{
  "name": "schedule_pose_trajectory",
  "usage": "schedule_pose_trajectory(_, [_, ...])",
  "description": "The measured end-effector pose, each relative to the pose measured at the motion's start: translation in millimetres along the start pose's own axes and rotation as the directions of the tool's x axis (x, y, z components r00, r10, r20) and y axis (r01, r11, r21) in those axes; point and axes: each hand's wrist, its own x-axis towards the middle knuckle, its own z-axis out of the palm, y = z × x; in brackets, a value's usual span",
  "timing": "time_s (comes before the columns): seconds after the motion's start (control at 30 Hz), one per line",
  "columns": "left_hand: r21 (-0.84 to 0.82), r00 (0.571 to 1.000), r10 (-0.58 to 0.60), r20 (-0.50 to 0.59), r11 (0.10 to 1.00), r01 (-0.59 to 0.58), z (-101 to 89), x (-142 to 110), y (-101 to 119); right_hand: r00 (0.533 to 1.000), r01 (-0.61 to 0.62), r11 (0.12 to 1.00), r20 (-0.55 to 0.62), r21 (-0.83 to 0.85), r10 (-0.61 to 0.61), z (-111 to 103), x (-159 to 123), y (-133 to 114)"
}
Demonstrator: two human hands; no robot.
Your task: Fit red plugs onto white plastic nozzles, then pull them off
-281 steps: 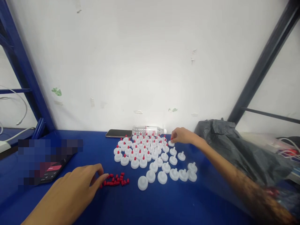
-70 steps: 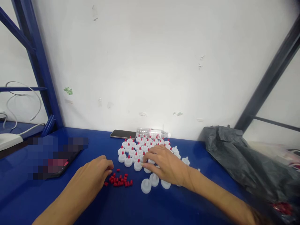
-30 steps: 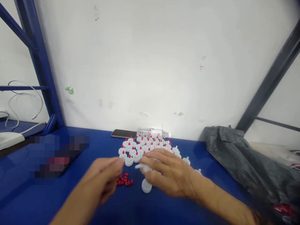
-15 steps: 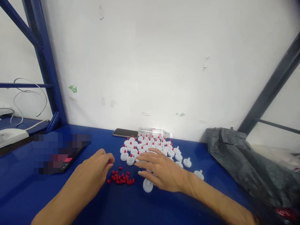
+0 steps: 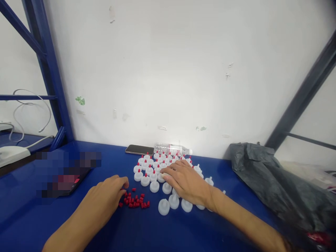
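The left hand [image 5: 111, 191] curls beside red tip caps [image 5: 137, 201], the right hand [image 5: 186, 180] over white nozzle lids [image 5: 167, 188] to their right, though what either holds I cannot tell, and the label [image 5: 175, 150] on the far bottle [image 5: 162, 148] bears illegible red lettering.

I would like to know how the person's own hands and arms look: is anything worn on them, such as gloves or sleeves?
The left hand and right hand are both without gloves, and I see no ring or watch. The forearms show no sleeve where clear. Low down, the right forearm looks dark; whether marking, cloth or shadow, I cannot tell.
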Motion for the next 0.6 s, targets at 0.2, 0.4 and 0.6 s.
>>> schedule_pose_trajectory(0.2, [-0.024, 0.997, 0.022, -0.073, 0.999, -0.024, -3.3, -0.7, -0.8, 0.996, 0.06, 0.998, 0.07, 0.024, -0.061, 5.1, 0.0, 3.2])
schedule_pose_trajectory(0.4, [-0.121, 0.957, 0.06, -0.283, 0.988, -0.098, -14.2, -6.7, 12.3, 0.989, 0.044, 0.997, -0.145, 0.057, -0.035, -2.3, 1.2, 0.7])
schedule_pose_trajectory(0.6, [-0.289, 0.895, 0.137, -0.424, 0.917, -0.277, -12.1, -15.5, 36.2, 0.981, 0.152, 0.962, -0.154, 0.225, -0.119, -7.7, -4.6, -27.2])
